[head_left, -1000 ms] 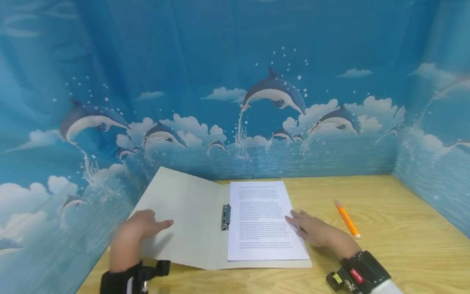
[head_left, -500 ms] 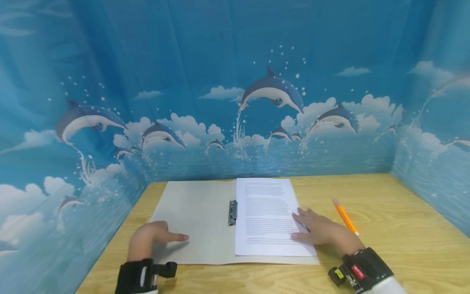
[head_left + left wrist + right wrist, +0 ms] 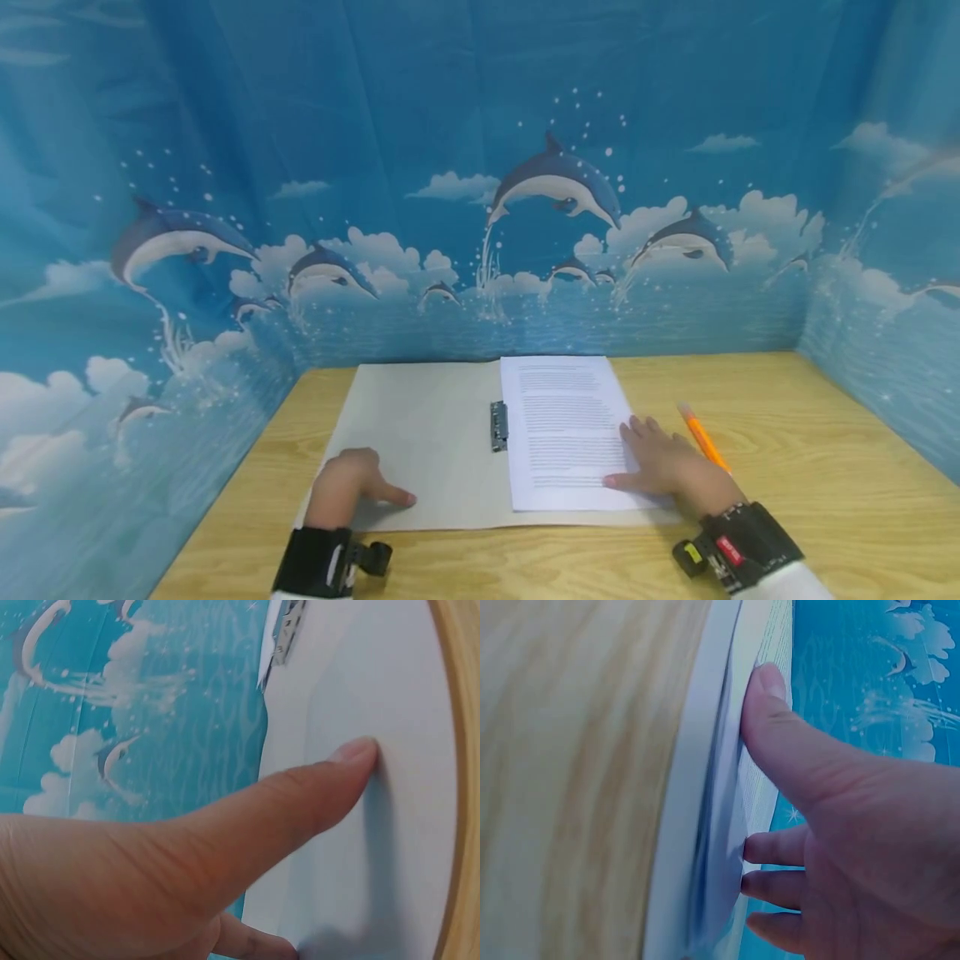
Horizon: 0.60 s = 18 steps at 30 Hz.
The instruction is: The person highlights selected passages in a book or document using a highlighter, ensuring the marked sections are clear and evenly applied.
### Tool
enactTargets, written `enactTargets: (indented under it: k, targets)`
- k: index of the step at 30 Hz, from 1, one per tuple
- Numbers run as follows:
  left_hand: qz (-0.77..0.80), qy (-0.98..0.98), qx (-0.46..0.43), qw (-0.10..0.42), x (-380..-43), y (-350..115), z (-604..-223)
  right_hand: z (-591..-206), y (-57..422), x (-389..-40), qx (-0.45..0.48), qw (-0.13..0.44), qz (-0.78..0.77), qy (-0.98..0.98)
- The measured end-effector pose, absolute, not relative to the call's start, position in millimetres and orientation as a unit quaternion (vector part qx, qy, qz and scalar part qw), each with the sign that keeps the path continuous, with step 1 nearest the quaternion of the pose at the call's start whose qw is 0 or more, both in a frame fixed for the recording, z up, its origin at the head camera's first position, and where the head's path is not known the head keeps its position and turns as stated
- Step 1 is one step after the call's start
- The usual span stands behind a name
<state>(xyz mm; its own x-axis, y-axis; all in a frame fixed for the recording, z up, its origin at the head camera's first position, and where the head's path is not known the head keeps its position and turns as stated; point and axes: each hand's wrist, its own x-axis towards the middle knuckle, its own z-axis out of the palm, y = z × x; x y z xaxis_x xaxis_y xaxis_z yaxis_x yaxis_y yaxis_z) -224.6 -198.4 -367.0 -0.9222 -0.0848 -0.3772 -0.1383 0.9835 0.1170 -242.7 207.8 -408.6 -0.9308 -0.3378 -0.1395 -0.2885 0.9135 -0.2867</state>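
The folder (image 3: 438, 425) has been slid rightward. Printed sheets (image 3: 562, 433) right of its clip (image 3: 498, 427) are touched by the right hand (image 3: 657, 458), uncurled like the left hand (image 3: 358, 483).

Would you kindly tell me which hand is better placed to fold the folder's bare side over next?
Probably the left hand: it is over the folder's bare side, while the right hand touches the printed sheets.

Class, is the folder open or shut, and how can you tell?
Open: the folder lies spread on the table, its metal clip showing beside the printed paper.
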Motion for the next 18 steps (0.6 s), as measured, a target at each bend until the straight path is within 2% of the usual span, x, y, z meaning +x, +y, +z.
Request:
enactTargets:
  k: [6,18]
  targets:
    - [0.048,0.983,-0.059,0.169,-226.4,-192.3,-374.8,-407.6,211.9,-245.7,-0.141,0.1,-0.13,0.976]
    - [0.045,0.982,-0.065,0.174,-225.3,-184.6,-372.7,-407.4,216.8,-246.0,-0.135,0.102,-0.139,0.976]
